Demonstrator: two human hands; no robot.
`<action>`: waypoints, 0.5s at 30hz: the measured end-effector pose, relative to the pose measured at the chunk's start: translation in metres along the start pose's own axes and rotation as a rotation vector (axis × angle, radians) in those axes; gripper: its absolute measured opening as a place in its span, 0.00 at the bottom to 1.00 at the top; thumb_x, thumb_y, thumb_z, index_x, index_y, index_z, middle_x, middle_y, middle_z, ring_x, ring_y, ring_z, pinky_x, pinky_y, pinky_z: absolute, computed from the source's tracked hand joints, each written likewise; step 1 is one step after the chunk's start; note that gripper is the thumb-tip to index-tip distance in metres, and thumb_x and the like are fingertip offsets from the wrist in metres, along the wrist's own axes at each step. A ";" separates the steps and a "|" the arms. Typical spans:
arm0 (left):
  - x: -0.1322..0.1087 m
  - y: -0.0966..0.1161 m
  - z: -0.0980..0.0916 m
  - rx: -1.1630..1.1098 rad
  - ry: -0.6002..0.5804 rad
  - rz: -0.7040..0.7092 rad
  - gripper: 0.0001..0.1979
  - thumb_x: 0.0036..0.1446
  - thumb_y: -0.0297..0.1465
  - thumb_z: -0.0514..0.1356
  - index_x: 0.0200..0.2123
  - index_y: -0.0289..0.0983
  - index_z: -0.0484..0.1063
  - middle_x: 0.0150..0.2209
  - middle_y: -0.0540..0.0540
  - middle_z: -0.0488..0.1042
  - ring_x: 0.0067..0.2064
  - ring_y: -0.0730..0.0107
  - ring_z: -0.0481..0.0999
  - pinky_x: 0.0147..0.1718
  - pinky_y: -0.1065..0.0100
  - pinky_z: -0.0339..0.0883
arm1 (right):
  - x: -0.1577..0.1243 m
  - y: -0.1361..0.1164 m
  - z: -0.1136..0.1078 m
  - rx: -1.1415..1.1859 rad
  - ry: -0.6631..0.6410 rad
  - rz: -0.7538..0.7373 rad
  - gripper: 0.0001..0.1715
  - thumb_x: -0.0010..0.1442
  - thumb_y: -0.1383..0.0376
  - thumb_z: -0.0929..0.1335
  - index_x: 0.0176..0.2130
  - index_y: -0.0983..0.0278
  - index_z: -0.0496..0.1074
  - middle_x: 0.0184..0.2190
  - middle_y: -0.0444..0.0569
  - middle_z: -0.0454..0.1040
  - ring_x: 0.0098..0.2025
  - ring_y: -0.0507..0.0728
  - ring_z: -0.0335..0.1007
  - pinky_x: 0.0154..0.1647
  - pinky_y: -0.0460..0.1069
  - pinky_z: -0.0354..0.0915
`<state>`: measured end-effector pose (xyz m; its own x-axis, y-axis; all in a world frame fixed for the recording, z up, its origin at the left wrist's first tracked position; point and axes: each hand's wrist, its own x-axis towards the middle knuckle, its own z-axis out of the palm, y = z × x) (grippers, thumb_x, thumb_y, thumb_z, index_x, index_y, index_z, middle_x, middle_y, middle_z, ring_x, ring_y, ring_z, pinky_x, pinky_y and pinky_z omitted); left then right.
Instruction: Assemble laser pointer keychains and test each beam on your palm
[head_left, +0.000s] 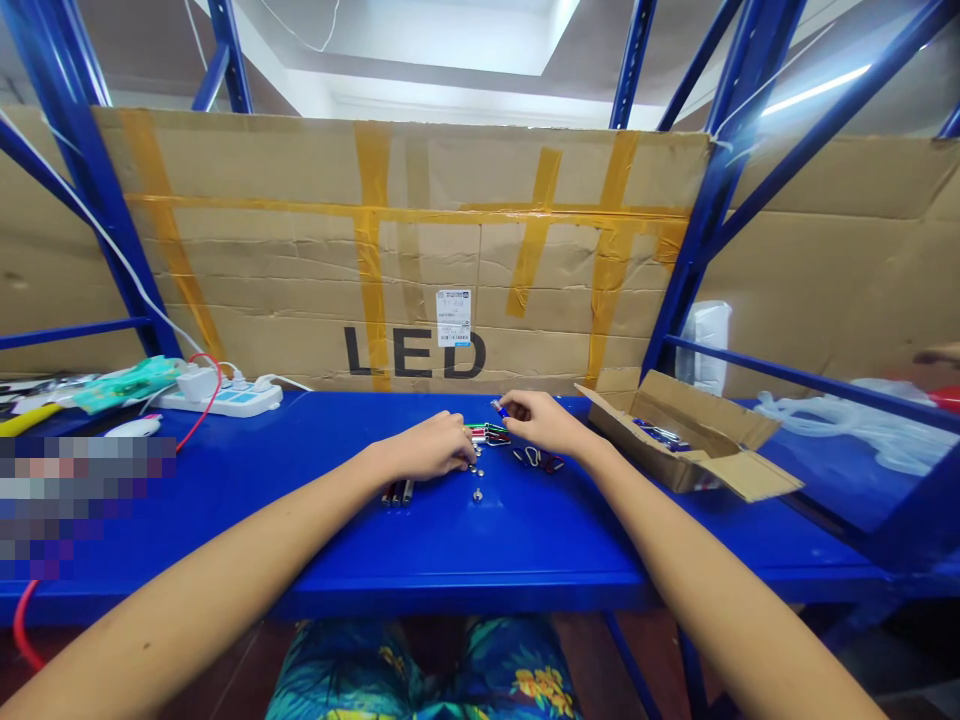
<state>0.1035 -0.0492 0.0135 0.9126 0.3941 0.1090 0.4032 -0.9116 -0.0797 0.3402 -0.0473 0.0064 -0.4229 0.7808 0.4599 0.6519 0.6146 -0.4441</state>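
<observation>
On the blue metal table (450,540), my left hand (431,445) lies with fingers curled, fingertips pinched over small metal parts (477,470) beside a row of small coloured tubes (487,433). My right hand (540,420) is closed on a small blue tube (499,408), holding it just above that row. A few dark tubes (397,492) lie under my left wrist. Clip-like pieces (536,459) rest beneath my right hand. One round metal piece (478,494) sits alone toward me.
An open cardboard box (682,435) with more small parts stands at right. A large "LED" cardboard sheet (412,250) backs the table. A white power strip (225,398) with a red wire sits at left. Clear plastic bags (862,420) lie far right.
</observation>
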 end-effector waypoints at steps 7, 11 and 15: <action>-0.001 0.005 -0.005 -0.040 -0.065 -0.085 0.03 0.58 0.29 0.61 0.34 0.38 0.76 0.33 0.45 0.75 0.41 0.62 0.65 0.38 0.65 0.53 | 0.000 -0.001 -0.001 -0.004 -0.007 0.014 0.13 0.56 0.66 0.65 0.42 0.67 0.72 0.28 0.45 0.72 0.29 0.53 0.66 0.31 0.48 0.60; -0.003 0.008 -0.012 -0.055 -0.118 -0.099 0.03 0.57 0.29 0.61 0.33 0.37 0.75 0.32 0.45 0.74 0.41 0.61 0.65 0.38 0.65 0.53 | 0.000 -0.001 -0.001 -0.003 -0.008 0.024 0.13 0.55 0.66 0.66 0.41 0.67 0.73 0.27 0.45 0.72 0.29 0.52 0.65 0.31 0.48 0.59; -0.003 0.010 -0.014 -0.078 -0.139 -0.127 0.03 0.56 0.28 0.60 0.32 0.37 0.74 0.33 0.44 0.74 0.42 0.61 0.64 0.39 0.64 0.53 | -0.001 -0.003 -0.003 0.010 -0.004 0.038 0.12 0.55 0.66 0.65 0.39 0.67 0.73 0.27 0.44 0.71 0.28 0.52 0.63 0.30 0.47 0.58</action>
<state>0.1039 -0.0610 0.0261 0.8574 0.5140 -0.0246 0.5143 -0.8576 0.0038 0.3405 -0.0504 0.0100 -0.4007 0.8041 0.4393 0.6614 0.5856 -0.4686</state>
